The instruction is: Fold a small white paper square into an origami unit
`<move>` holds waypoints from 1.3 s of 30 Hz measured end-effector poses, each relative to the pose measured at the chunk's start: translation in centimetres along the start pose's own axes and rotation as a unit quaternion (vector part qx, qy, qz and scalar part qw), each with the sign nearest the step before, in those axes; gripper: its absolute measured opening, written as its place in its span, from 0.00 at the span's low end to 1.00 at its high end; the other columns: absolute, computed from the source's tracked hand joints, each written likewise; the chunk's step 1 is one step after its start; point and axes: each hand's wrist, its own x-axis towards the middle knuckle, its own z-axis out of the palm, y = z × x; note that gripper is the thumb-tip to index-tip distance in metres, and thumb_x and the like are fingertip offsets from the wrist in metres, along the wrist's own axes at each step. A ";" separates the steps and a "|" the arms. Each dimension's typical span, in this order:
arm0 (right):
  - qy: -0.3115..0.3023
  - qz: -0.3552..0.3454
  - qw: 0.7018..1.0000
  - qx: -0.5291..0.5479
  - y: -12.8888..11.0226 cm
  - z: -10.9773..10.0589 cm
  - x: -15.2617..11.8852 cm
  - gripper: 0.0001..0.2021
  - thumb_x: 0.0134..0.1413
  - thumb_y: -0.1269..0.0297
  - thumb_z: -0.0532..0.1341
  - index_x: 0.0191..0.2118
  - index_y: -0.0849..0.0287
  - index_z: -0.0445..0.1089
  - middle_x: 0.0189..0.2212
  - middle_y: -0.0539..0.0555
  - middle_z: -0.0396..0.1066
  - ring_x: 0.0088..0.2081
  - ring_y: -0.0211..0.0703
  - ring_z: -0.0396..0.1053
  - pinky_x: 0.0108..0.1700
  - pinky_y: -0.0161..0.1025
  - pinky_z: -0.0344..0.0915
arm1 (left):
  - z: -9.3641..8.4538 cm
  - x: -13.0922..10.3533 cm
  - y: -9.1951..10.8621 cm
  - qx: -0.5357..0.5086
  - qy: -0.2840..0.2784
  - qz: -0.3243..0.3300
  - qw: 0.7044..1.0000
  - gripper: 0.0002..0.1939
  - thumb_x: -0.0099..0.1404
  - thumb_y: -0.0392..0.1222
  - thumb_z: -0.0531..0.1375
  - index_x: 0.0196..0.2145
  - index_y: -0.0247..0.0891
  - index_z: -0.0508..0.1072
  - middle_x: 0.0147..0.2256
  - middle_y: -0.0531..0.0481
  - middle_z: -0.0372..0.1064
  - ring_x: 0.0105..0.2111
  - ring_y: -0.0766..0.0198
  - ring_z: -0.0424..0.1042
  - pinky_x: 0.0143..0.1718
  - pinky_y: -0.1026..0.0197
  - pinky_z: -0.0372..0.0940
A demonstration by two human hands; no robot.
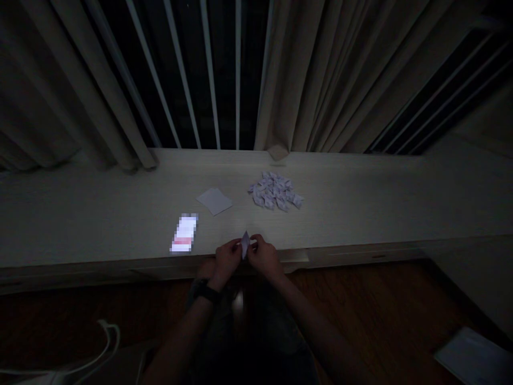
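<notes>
Between my two hands is a small folded piece of paper (245,245), pale and pointed at top and bottom, held upright near the front edge of the white ledge. My left hand (228,262) pinches its left side, and a dark band circles that wrist. On the other side the fingers of my right hand (263,258) are closed on the same paper. Beyond my hands, to the right, lies a heap of folded paper pieces (274,191). A small stack of flat paper sheets (215,201) rests farther left.
A lit phone (184,233), its screen blurred out, lies on the ledge (360,203) at left. Curtains (312,75) and a barred window (200,75) stand behind. White cables (108,342) and a pale flat object (475,353) are low in view.
</notes>
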 end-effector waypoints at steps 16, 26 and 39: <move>0.061 -0.026 0.996 0.062 0.8 0.7 0.9 0.09 0.56 0.64 0.55 0.37 0.54 0.72 0.27 0.53 0.74 0.28 0.40 0.70 0.29 0.32 0.57 | 0.8 -1.0 1.6 0.016 0.030 0.070 0.997 0.16 0.65 0.41 0.55 0.49 0.39 0.72 0.41 0.45 0.75 0.39 0.58 0.75 0.42 0.59 0.67; 0.076 -0.032 0.941 0.329 3.3 2.5 1.8 0.17 0.48 0.66 0.56 0.44 0.55 0.73 0.32 0.50 0.77 0.30 0.40 0.73 0.32 0.34 0.68 | -0.3 0.0 0.7 -0.259 0.027 -0.062 0.963 0.14 0.56 0.35 0.58 0.39 0.35 0.78 0.34 0.47 0.77 0.31 0.62 0.75 0.34 0.62 0.69; 0.040 -0.048 0.922 0.382 3.9 1.8 2.5 0.11 0.45 0.66 0.62 0.36 0.55 0.78 0.35 0.52 0.77 0.38 0.46 0.75 0.43 0.42 0.71 | -2.1 -0.3 1.0 -0.290 -0.028 -0.045 0.955 0.14 0.56 0.44 0.60 0.39 0.37 0.78 0.40 0.46 0.76 0.41 0.58 0.74 0.44 0.59 0.67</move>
